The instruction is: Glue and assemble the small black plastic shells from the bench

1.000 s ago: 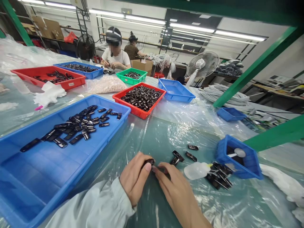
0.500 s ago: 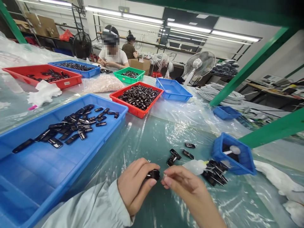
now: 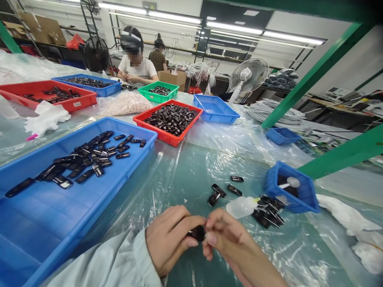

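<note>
My left hand (image 3: 169, 239) pinches a small glossy black part (image 3: 197, 232) between thumb and fingers, low in the middle of the view. My right hand (image 3: 230, 243) meets it from the right, fingertips closed against the same part. Three loose black parts (image 3: 220, 190) lie on the plastic-covered table just beyond my hands. To their right lie a small white squeeze bottle (image 3: 242, 207) on its side and a heap of black parts (image 3: 266, 215).
A big blue tray (image 3: 44, 223) holding several black parts sits at left. Beyond stand a red tray (image 3: 149, 123) full of parts, blue, green and red trays, and a small tipped blue bin (image 3: 299, 195). White cloths lie at left and right. Two people work at the far end.
My hands have drawn nearer to me and closed together on the black part. My right fingers, apart from it half a second ago, now touch it. The view has shifted slightly.
</note>
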Motion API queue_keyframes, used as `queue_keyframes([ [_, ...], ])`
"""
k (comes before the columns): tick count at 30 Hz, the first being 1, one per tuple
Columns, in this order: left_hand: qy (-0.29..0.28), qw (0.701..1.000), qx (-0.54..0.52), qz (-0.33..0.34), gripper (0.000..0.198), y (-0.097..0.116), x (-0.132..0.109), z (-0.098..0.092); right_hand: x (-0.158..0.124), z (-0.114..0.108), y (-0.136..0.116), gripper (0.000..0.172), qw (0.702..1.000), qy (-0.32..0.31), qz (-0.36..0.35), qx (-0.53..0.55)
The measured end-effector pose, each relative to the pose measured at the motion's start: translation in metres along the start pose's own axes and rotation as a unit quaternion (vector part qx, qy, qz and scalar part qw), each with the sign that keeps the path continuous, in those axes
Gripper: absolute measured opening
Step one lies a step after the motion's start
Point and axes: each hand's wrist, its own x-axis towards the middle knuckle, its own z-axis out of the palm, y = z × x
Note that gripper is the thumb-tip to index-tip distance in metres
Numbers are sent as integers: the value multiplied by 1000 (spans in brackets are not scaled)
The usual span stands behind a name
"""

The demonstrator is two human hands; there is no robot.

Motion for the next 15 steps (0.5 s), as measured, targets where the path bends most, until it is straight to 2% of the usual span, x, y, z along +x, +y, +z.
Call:
queue_keyframes([
  [4, 10, 1000, 18, 21, 38, 0, 0, -1, 7, -7, 12, 34, 999, -40, 5, 23],
  [9, 24, 998, 40, 29, 39, 11, -3, 7, 11, -6, 20, 40, 998, -57, 3, 3],
  [12, 48, 995, 90, 18, 34, 18, -2, 1, 2, -3, 13, 37, 998, -13, -47, -43],
  [15, 149, 970, 184, -54, 37, 9, 2, -32, -16, -11, -1, 26, 981, 76, -147, -103],
])
